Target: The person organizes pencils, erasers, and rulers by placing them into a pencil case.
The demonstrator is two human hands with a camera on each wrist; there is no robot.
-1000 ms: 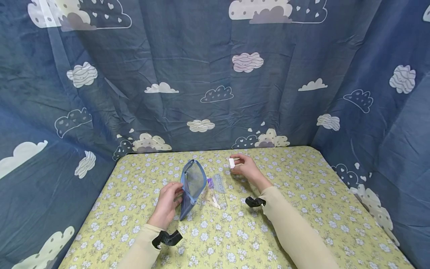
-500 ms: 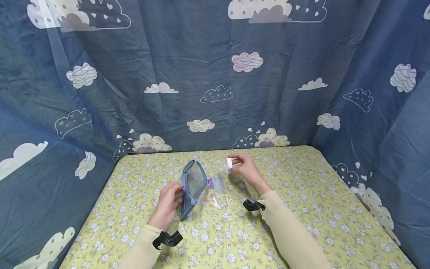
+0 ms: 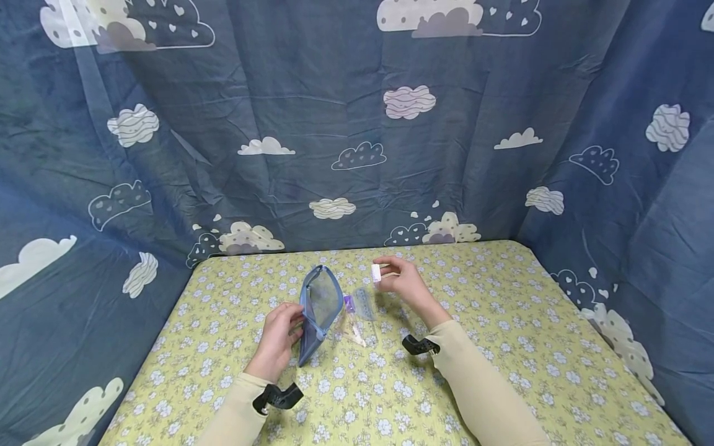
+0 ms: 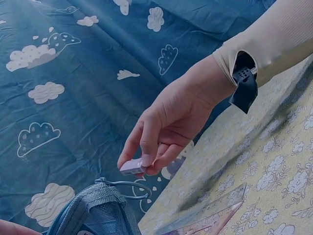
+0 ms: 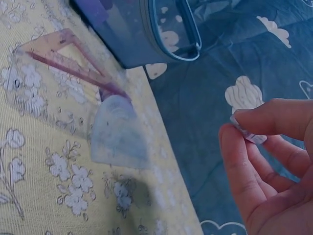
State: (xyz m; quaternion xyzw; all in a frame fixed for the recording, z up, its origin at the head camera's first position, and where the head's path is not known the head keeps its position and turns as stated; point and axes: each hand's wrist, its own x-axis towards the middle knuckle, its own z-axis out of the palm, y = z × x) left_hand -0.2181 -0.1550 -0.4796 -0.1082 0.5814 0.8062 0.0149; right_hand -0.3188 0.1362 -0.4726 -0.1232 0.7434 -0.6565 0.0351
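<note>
My left hand [image 3: 280, 337] holds the near left side of a blue mesh zip pouch [image 3: 325, 296], which stands with its mouth open. In the left wrist view, the top of the pouch [image 4: 100, 200] shows with a finger at the lower left corner. Between thumb and fingertips, my right hand [image 3: 404, 282] pinches a small white eraser [image 3: 376, 272] above the table, to the right of the pouch. The right wrist view shows the eraser [image 5: 255, 138] largely covered by the fingers. Below lie a clear bluish protractor [image 3: 364, 303] and a clear, orange-tinted set square [image 3: 352, 331].
A small purple thing [image 3: 349, 303] lies between the pouch and the protractor. Yellow floral cloth [image 3: 385, 396] covers the table. Blue cloud-print curtains [image 3: 357, 124] rise behind it and along both sides.
My right hand has moved a little left with the eraser, toward the pouch. My left hand and the pouch have stayed in place.
</note>
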